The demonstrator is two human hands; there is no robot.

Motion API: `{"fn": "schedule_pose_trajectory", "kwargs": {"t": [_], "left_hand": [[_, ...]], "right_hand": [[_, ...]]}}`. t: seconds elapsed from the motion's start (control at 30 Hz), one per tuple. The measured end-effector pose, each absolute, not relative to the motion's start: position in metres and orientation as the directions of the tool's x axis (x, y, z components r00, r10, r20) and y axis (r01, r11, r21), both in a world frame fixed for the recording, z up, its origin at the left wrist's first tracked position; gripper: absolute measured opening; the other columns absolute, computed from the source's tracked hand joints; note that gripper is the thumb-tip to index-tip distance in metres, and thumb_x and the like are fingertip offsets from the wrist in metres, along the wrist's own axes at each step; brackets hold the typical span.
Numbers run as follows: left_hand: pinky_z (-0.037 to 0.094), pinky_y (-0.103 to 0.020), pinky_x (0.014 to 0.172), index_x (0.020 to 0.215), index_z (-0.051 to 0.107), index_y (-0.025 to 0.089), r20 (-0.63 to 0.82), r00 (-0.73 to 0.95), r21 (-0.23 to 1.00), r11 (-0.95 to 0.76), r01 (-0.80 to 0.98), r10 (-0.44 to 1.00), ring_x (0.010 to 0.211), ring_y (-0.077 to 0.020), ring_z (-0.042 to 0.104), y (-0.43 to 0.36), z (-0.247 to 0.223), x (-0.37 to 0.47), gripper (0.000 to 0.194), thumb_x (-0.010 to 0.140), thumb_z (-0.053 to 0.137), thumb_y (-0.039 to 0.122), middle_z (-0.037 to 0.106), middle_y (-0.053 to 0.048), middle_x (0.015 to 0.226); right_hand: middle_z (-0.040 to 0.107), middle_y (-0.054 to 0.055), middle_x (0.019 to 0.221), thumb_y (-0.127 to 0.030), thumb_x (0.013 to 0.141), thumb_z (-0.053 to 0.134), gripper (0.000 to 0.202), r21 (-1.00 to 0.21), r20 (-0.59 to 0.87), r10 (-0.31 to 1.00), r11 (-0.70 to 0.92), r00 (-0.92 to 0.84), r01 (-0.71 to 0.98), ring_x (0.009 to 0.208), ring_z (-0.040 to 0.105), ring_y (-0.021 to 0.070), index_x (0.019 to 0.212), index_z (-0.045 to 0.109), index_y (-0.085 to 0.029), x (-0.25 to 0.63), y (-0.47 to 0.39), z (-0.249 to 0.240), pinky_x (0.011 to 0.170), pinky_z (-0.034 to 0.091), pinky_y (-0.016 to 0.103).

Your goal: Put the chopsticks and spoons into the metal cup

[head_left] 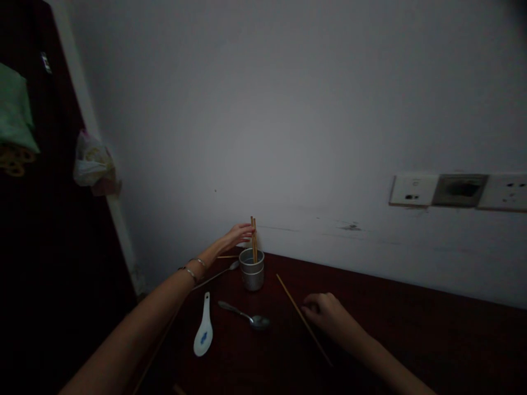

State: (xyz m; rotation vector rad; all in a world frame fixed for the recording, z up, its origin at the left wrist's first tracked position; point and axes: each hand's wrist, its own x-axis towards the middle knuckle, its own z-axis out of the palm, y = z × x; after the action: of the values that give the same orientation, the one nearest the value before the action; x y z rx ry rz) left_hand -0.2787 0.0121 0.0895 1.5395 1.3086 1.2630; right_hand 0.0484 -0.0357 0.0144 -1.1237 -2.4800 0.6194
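My left hand (239, 235) reaches to the upper part of two upright wooden chopsticks (254, 241), its fingertips at them. Their lower ends are inside a metal cup (252, 274), hidden by its rim. My right hand (323, 311) is low over the table, fingers loosely curled, with a gap between thumb and forefinger. Beside those fingertips a single chopstick (294, 304) lies slantwise on the table; whether they touch it is unclear. In front of the cup lie a metal spoon (258, 322) and a white soup spoon (203, 338) with a blue mark.
A long-handled spoon (234, 265) lies left of the cup, partly behind my left arm. The dark red table (370, 340) meets a grey wall (288, 137) with sockets (414, 190) at right. A plastic bag (91, 162) hangs by the dark door (45, 230) at left.
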Motion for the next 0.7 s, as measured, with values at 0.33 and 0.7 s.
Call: {"fn": "schedule_pose_trajectory", "kwargs": {"t": [0.33, 0.7], "left_hand": [[0.046, -0.033, 0.076, 0.081, 0.062, 0.007, 0.106, 0.062, 0.99, -0.111, 0.088, 0.992, 0.072, -0.0156, 0.06, 0.017, 0.094, -0.269, 0.026, 0.069, 0.067, 0.03, 0.065, -0.011, 0.081], [0.049, -0.03, 0.071, 0.091, 0.058, 0.01, 0.327, -0.338, 0.945, -0.315, 0.092, 0.882, 0.072, -0.015, 0.064, -0.018, 0.194, -0.253, 0.016, 0.078, 0.058, 0.02, 0.066, -0.011, 0.088]], "right_hand": [[0.067, 0.006, 0.072, -0.025, 0.076, 0.045, 0.027, -0.53, 0.164, 0.776, 0.59, -0.609, 0.61, 0.063, 0.06, 0.0157, 0.086, 0.068, -0.015, 0.069, -0.052, 0.033, 0.056, 0.038, 0.023], [0.069, 0.01, 0.081, -0.026, 0.077, 0.047, 0.029, -0.564, 0.415, 0.736, 0.669, -0.535, 0.484, 0.073, 0.063, 0.019, 0.093, 0.067, -0.012, 0.075, -0.057, 0.085, 0.068, 0.046, 0.029]]}}
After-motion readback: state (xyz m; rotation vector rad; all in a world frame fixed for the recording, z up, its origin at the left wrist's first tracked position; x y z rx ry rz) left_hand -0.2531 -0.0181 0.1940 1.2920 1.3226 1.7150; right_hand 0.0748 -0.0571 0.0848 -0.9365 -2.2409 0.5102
